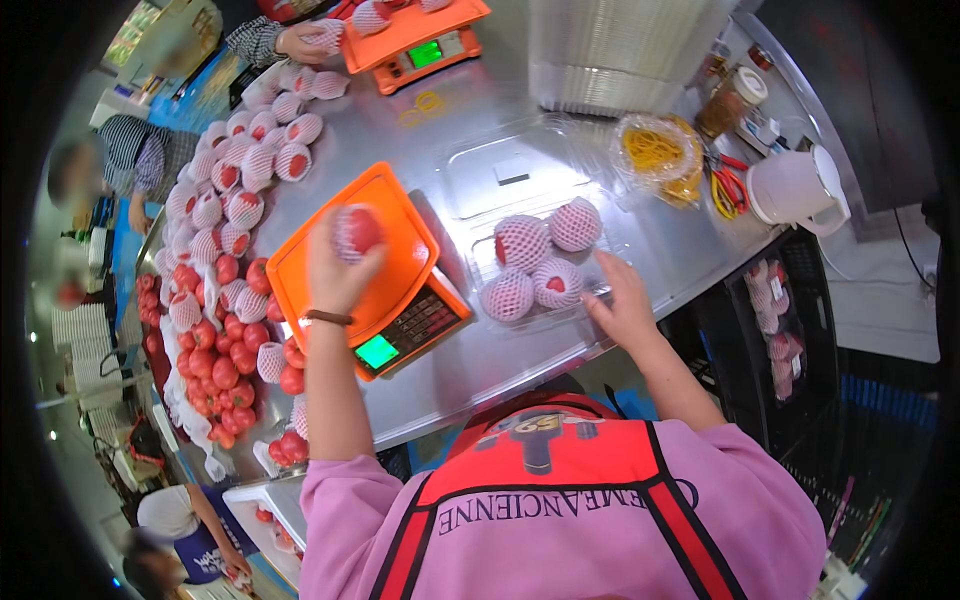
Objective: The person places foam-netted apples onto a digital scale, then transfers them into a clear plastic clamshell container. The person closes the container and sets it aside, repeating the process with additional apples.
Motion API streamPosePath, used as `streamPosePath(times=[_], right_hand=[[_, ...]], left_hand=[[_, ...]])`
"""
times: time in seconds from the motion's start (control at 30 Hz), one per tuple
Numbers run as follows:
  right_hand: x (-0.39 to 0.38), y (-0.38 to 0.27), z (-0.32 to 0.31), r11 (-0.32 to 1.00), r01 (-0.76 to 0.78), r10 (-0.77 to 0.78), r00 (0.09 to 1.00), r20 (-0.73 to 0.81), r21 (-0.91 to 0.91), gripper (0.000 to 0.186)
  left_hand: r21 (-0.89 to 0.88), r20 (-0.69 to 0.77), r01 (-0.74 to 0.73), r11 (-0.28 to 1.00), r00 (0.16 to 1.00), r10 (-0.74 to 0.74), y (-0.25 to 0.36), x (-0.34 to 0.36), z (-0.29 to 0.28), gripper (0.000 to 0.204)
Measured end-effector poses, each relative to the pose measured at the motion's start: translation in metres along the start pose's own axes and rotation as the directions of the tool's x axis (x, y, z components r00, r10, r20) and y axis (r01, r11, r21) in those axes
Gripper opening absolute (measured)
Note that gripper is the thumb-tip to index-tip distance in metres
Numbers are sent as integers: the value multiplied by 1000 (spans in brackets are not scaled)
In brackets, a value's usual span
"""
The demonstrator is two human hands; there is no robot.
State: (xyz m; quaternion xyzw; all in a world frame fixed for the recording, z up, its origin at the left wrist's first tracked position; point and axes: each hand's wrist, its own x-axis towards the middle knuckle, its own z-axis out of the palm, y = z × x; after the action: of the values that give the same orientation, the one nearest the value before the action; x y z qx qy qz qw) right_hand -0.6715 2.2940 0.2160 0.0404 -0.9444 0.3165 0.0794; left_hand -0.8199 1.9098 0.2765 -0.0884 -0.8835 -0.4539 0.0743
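Note:
My left hand [338,268] is closed round a red fruit in a white foam net [357,232], slightly blurred, over the orange pan [405,255] of a weighing scale. Whether the fruit touches the pan I cannot tell. Below the pan, the scale's display [377,351] glows green. My right hand [625,305] is open, thumb and fingers apart, at the right edge of a clear plastic tray [570,316]. Several netted fruits [523,242] sit in that tray, nearest my right hand. Behind it lies an open clear lid [510,165].
Netted fruits [240,160] and bare red fruits [222,365] heap up at the left. A second orange scale [415,40] stands at the back beside another person's hand [300,42]. Stacked clear containers [620,55], yellow rubber bands [655,150], red-handled pliers [732,185] and a white jug [797,188] stand right.

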Motion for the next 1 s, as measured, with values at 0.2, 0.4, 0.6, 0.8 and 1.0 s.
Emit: streamPosePath(times=[0.2,0.4,0.6,0.8,1.0], right_hand=[[-28,60,-11,750,-419,564,809,-164,512,48],[-37,67,-25,756,-373,538,822,-185,538,43],[0,35,-20,999,34,-30,988,-152,24,35],[34,53,-23,973,19,-16,1000,-14,230,38],[164,108,17,735,-511,494,854,163,447,60]], left_hand=[[-296,449,-247,923,816,363,122,-36,184,82],[274,542,-487,829,791,285,120,-59,260,73],[274,589,-478,834,769,247,125,-59,219,75],[179,421,-417,891,851,314,80,-75,178,66],[-116,136,228,967,968,-212,48,-123,134,72]])
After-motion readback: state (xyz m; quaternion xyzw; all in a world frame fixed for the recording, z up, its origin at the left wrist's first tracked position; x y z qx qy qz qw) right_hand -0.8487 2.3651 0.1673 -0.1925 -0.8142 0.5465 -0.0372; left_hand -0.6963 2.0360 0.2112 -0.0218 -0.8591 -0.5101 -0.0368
